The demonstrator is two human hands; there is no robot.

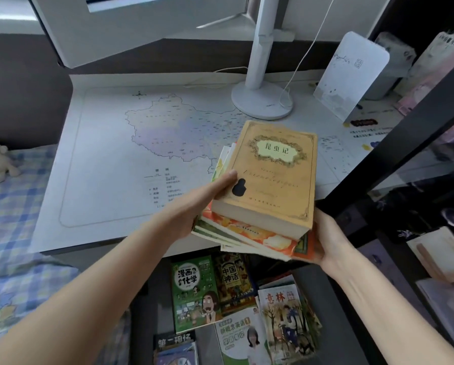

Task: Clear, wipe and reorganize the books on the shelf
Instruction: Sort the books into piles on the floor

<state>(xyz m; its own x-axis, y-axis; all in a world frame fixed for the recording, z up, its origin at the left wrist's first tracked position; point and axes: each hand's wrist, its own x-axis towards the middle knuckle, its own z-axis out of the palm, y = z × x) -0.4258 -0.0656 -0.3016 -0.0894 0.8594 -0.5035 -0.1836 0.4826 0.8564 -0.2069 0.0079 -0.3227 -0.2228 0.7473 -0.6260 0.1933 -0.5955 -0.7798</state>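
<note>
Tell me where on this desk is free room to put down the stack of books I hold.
The wide pale map-printed desk mat is bare from the desk's left edge to the round white lamp base; set the stack of books there. Crowded: the right rear corner, with the white printed stand, and the dark surface below, covered with colourful paperback books.

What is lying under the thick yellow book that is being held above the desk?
Under the yellow book is a stack of thinner books: one orange-and-white cover, then green-edged ones. Only their edges show; the titles and the exact count are covered.
</note>
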